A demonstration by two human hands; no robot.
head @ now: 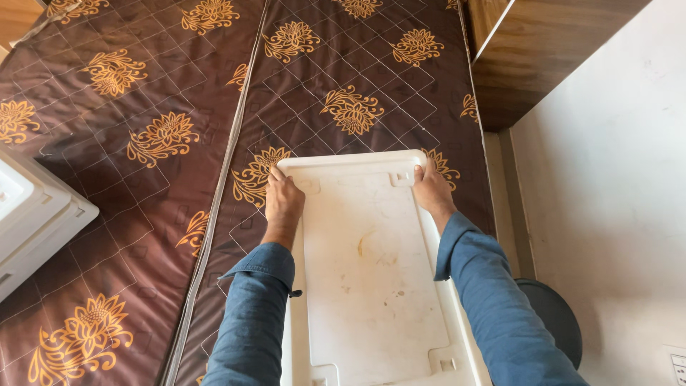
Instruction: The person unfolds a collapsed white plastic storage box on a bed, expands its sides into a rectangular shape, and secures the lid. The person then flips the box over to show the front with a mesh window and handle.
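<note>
**Both hands grip the far end of a stained white panel over the mattress**

Blue denim sleeves [257, 314] fill the bottom of the view and lead to two bare hands set on a long, flat, off-white plastic panel [371, 279] with a raised rim, notched corners and brownish stains down its middle. Left hand [283, 201] lies over the panel's left rim near the far corner, fingers curled round the edge. Right hand [431, 190] clasps the opposite rim just short of the far right corner, thumb on top. Both are closed on the panel; neither is spread wide. The panel runs from between the forearms out past the knuckles, its far end over a brown quilted mattress [143, 107] printed with gold flowers.

Beyond the fingertips the mattress stretches on, a seam [236, 136] running along it left of the left hand. Further left sits a white boxy plastic object [32, 214], well apart. Right of the right hand are a pale wall [614, 179] and a wooden board [529, 57]; below the right elbow, a dark round object [554, 314].

The grip sits only at the far end, so the near end could sag or swing, as I judge it. The panel's right edge passes near the wall and might scrape it if tilted.
</note>
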